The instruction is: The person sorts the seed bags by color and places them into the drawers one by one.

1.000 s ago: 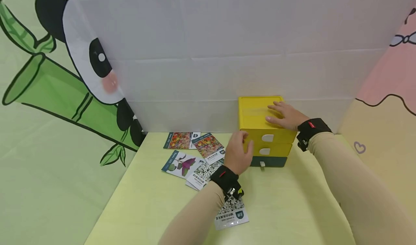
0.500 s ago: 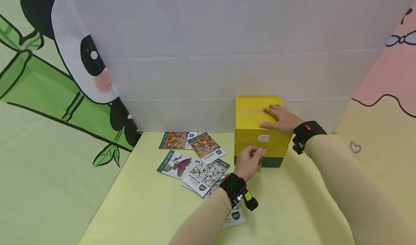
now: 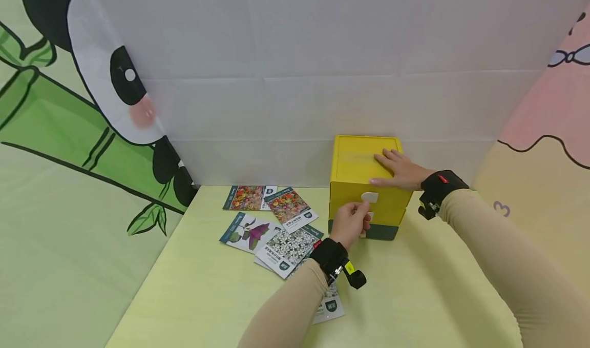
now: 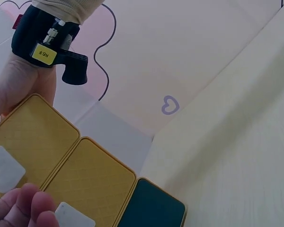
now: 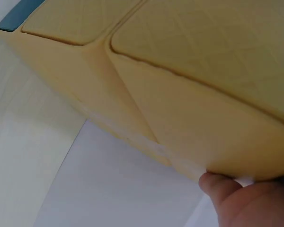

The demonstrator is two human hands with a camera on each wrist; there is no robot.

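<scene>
A yellow drawer box (image 3: 366,158) with a dark green base (image 3: 382,232) stands against the back wall. White pull tabs show on its drawer fronts. My left hand (image 3: 348,225) is at the front, its curled fingers pinching at the lower edge of the upper drawer's tab (image 3: 370,197). In the left wrist view its fingertips (image 4: 31,203) lie between that tab and the lower drawer's tab (image 4: 73,216). Spread fingers mark my right hand (image 3: 398,171), which rests flat on the box's top near the right edge. The drawers look closed.
Several seed packets lie left of the box: two with orange flowers (image 3: 290,207), one with a purple flower (image 3: 251,232), and white-flowered ones (image 3: 288,248). Another packet (image 3: 329,307) lies partly under my left forearm. A white cloth wall (image 3: 258,107) rises behind the table (image 3: 198,297).
My left hand has moved from the box's left edge across to its front, low down first, then slightly up toward the upper tab. The right hand stays on the top.
</scene>
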